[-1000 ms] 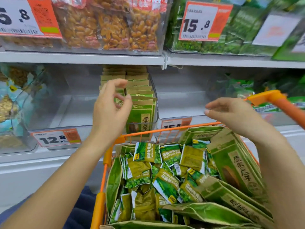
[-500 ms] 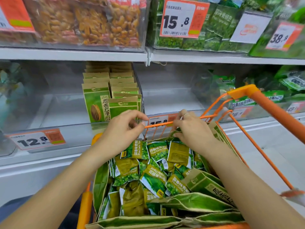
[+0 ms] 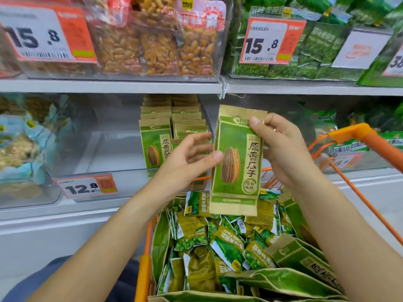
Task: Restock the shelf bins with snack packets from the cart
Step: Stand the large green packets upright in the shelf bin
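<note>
Both hands are on one sunflower seed packet (image 3: pixel 237 158), held upright above the cart (image 3: pixel 370 138): right hand (image 3: pixel 281 147) pinches its top, left hand (image 3: pixel 189 158) its side. The shelf bin (image 3: pixel 122 147) has two rows at its right edge, left side bare. Plenty left in the cart.

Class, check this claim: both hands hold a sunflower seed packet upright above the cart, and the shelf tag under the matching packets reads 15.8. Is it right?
Not quite. The head view shows both hands, left and right, holding the sunflower seed packet upright above the cart, but that shelf tag reads 12.8.
</note>
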